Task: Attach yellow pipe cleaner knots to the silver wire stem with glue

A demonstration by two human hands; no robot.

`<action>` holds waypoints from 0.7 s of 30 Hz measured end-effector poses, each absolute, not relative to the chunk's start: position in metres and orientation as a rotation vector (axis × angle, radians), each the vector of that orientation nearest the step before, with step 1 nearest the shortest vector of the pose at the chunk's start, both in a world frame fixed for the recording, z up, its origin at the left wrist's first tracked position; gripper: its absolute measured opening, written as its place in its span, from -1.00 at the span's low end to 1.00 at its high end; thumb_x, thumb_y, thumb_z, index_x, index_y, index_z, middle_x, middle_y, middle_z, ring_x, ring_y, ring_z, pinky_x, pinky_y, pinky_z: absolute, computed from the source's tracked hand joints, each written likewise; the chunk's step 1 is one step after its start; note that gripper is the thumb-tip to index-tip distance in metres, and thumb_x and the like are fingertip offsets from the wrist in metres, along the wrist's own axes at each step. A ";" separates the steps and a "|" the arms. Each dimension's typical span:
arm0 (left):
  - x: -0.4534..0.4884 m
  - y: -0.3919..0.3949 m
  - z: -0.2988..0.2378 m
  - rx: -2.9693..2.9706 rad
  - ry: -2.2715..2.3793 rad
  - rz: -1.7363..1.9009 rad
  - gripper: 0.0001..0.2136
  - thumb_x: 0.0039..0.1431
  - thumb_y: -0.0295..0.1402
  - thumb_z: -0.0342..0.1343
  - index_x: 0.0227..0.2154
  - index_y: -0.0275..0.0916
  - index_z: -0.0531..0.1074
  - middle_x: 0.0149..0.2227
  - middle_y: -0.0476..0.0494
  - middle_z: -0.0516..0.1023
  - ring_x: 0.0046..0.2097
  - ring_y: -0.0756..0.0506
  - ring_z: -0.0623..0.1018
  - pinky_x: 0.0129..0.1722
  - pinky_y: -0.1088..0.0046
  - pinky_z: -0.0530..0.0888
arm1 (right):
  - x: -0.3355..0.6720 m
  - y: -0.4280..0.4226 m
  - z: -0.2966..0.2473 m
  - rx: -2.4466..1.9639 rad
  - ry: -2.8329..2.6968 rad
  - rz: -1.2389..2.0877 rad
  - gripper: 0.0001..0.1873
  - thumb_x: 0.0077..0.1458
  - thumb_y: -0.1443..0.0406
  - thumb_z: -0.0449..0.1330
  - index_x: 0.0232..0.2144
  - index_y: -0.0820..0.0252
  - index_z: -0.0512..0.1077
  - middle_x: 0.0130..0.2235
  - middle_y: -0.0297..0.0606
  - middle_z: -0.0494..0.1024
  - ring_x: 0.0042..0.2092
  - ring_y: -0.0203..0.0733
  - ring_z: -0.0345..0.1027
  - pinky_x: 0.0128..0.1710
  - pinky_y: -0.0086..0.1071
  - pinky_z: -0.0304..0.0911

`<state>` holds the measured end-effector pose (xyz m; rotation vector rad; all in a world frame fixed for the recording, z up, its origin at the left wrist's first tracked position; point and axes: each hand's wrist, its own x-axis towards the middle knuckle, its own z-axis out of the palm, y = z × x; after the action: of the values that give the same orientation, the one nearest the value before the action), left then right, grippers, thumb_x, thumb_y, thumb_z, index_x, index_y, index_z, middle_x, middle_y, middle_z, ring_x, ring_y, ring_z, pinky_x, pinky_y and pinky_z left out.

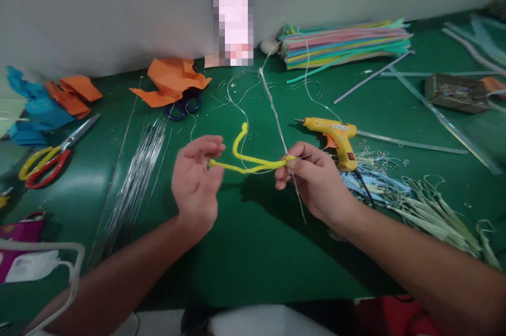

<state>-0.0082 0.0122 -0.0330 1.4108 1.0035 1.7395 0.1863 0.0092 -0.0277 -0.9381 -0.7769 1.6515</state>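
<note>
My right hand (pixel 316 175) pinches a bent yellow pipe cleaner (pixel 259 159) between thumb and fingers. A thin twisted silvery stem (pixel 273 107) passes through the same pinch, sticking out above and below. From the grip, the pipe cleaner's two arms run leftward; one curls upward, the other reaches toward my left hand (pixel 197 183). That hand is slightly blurred, with its thumb and fingers apart around the pipe cleaner's end. Whether it touches that end is unclear. Fine clear thread loops near the stem.
A yellow glue gun (pixel 336 136) lies beside my right hand, near pale tassels (pixel 427 209). Behind are bundled pipe cleaners (pixel 343 43) and a blurred-out phone (pixel 233 20). At left are silver wires (pixel 136 183), scissors (pixel 59 154) and orange paper (pixel 172 80).
</note>
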 end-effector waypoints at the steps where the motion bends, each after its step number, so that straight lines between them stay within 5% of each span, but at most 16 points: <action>1: -0.009 0.013 -0.036 1.276 1.009 1.780 -0.82 0.16 -0.27 0.18 -0.20 -0.18 0.50 -0.09 -0.15 0.53 -0.12 -0.09 0.53 -0.10 0.34 0.50 | 0.187 0.009 -0.028 -0.940 -0.769 1.666 -0.83 -0.04 0.30 0.32 -0.47 0.13 0.36 -0.55 -0.42 0.57 -0.55 -0.32 0.44 -0.49 -0.42 0.37; 4: -0.006 0.012 -0.044 0.926 1.065 1.683 -0.83 0.21 -0.27 0.08 -0.22 -0.18 0.49 -0.20 -0.12 0.55 -0.34 -0.02 0.53 -0.36 0.44 0.50 | 0.187 0.009 -0.028 -0.948 -0.759 1.701 -0.86 -0.01 0.27 0.32 -0.44 0.14 0.41 -0.52 -0.40 0.58 -0.52 -0.33 0.44 -0.44 -0.42 0.38; 7: 0.003 0.004 -0.048 0.943 1.105 1.406 -0.82 0.08 -0.44 0.18 -0.22 -0.18 0.47 -0.33 -0.02 0.56 -0.49 0.05 0.49 -0.48 0.53 0.47 | 0.186 0.010 -0.028 -0.957 -0.759 1.734 -0.86 -0.01 0.24 0.34 -0.42 0.13 0.46 -0.48 -0.39 0.59 -0.48 -0.32 0.45 -0.37 -0.37 0.41; 13: 0.014 -0.006 -0.043 1.396 1.054 1.262 -0.79 0.09 -0.48 0.26 -0.19 -0.19 0.54 -0.23 -0.10 0.61 -0.29 -0.01 0.58 -0.24 0.45 0.56 | 0.183 0.012 -0.033 -1.012 -0.803 1.752 -0.86 -0.06 0.24 0.40 -0.41 0.11 0.55 -0.43 -0.38 0.57 -0.40 -0.33 0.43 -0.35 -0.41 0.37; 21: 0.010 -0.004 -0.046 1.426 1.063 1.322 -0.93 0.18 -0.40 0.24 -0.30 -0.15 0.61 -0.29 -0.08 0.64 -0.34 -0.01 0.59 -0.29 0.42 0.59 | 0.181 0.013 -0.032 -0.944 -0.872 1.880 -0.86 -0.03 0.22 0.40 -0.41 0.14 0.57 -0.48 -0.36 0.57 -0.42 -0.34 0.41 -0.36 -0.44 0.33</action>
<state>0.0096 -0.0037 -0.0459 1.4258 1.0627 1.3224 0.1810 0.0126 -0.0321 -0.9436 -0.8721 1.8797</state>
